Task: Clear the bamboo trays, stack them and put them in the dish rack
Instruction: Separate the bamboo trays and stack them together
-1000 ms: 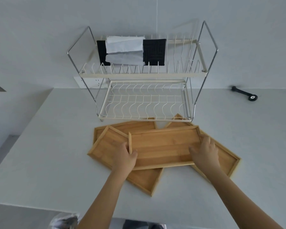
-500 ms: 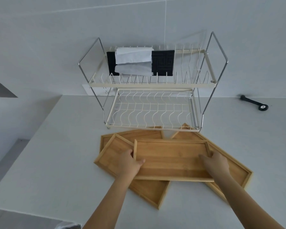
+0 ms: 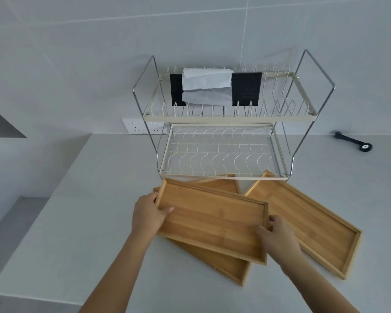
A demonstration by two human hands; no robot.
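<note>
Both hands are working the top tray (image 3: pixel 212 219) right now: the left hand (image 3: pixel 148 216) is clamping its left short end, thumb lying inside on the wood, and the right hand (image 3: pixel 277 236) is pinching the right short end near the front corner. That tray is sitting skewed across the lower tray (image 3: pixel 221 265), whose front corner is poking out underneath, toward the tabletop (image 3: pixel 81 222) edge. This looks like the stacking step, with the clearing seemingly done, since every tray is showing bare wood.

Counting them off: three bamboo trays are in sight. One is in the grip, one is beneath it, and the right tray (image 3: pixel 314 224) is lying angled just beside them, its far corner tucking under the front rail of the dish rack (image 3: pixel 224 177).

One rack, two tiers. The lower tier is standing empty, while the upper tier is carrying a black mat (image 3: pixel 246 89) with a white cloth (image 3: pixel 207 86) draped over it.

The next move, I'd judge, is calling for a twist of the held tray until its edges are squaring up with the one below, then gathering the third.
</note>
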